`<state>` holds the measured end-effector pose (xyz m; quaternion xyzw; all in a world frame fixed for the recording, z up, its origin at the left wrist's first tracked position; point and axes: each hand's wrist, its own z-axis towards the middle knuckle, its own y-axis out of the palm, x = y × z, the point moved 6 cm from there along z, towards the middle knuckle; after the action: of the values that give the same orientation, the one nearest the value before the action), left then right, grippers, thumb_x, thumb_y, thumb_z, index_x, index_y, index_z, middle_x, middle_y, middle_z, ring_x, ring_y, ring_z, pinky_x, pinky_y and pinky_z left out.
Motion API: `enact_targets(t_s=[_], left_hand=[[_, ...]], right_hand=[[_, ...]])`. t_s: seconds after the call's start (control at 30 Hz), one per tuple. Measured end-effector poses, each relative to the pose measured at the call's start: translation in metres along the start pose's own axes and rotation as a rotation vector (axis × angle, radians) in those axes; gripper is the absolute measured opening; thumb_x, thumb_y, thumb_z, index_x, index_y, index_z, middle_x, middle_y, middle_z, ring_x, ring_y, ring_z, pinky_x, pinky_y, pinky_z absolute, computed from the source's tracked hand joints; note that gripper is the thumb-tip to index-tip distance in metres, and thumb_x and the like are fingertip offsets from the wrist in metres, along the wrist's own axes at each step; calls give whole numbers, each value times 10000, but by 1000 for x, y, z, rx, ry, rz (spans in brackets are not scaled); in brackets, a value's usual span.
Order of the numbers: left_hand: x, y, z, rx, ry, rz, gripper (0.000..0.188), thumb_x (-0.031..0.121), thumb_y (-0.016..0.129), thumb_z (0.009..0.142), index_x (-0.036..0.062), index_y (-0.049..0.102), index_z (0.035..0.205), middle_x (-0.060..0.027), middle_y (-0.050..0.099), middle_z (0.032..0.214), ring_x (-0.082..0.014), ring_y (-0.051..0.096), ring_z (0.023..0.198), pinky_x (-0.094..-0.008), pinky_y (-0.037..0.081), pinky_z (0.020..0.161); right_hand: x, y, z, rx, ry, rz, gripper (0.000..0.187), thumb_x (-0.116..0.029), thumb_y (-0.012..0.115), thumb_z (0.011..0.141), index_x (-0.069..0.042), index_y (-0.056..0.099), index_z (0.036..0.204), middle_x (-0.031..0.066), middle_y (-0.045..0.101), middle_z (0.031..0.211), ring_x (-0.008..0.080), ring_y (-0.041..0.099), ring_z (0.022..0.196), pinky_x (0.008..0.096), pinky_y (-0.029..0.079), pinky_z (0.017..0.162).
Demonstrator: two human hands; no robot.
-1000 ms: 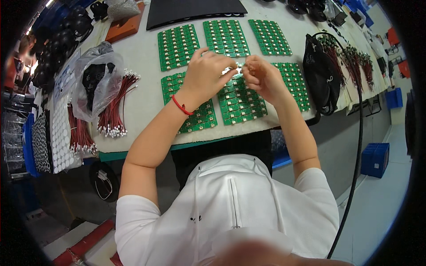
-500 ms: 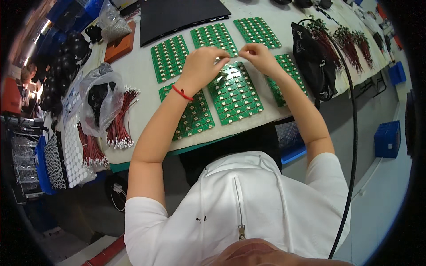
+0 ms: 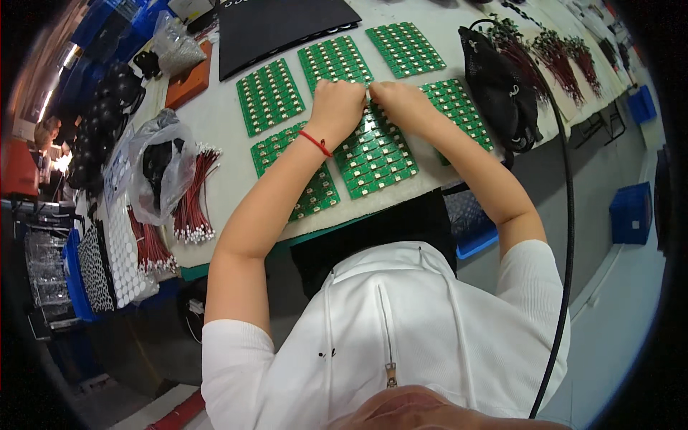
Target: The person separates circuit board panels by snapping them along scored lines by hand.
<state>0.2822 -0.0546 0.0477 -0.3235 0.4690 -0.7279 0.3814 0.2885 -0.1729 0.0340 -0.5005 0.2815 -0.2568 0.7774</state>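
Both hands meet over the far end of the middle near green circuit board panel (image 3: 378,159), which is covered in rows of small white parts. My left hand (image 3: 338,107), with a red cord at the wrist, is closed, its knuckles up. Beside it, my right hand (image 3: 403,104) is closed too, its fingertips nearly touching the left ones. Whatever lies between the fingers is hidden or too small to make out. Under my left forearm lies another green panel (image 3: 319,197). Beyond and around the hands are more panels: far left (image 3: 271,97), far middle (image 3: 335,61), far right (image 3: 405,49) and near right (image 3: 459,107).
A black folder (image 3: 287,29) lies at the back. To the left are red wire bundles (image 3: 192,204), a clear plastic bag (image 3: 161,168) and an orange box (image 3: 190,79). A black mesh pouch (image 3: 498,93) and a hanging black cable (image 3: 570,236) are at the right.
My hands have drawn together, and their fingers have curled in from looser pinches. The whole view has shifted slightly, moving the panels a little left.
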Motion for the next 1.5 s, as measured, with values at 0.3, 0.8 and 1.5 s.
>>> enact_targets(t_s=[0.3,0.8,1.5], left_hand=[[-5,1,1,-13,-77,-6,124,177,662,864,75,709,813,-127,698,743,-319,671,738,-483,431,940],[1,-27,-3,43,-68,-108,116,244,686,870,147,739,833,-43,724,805,-249,677,827,-587,276,1106],[4,-10,-13,-139,-182,-301,144,221,714,824,98,753,887,-71,735,818,-225,709,719,-362,542,656]], right_hand=[[-1,8,-5,25,23,-102,251,7,594,816,-26,460,1025,162,633,884,351,678,806,434,558,668],[47,-4,-7,167,481,1259,115,-110,485,980,1,497,955,84,560,857,165,493,639,279,431,557],[22,-9,-10,35,89,424,136,-160,725,819,-53,687,895,113,616,681,260,602,628,382,445,573]])
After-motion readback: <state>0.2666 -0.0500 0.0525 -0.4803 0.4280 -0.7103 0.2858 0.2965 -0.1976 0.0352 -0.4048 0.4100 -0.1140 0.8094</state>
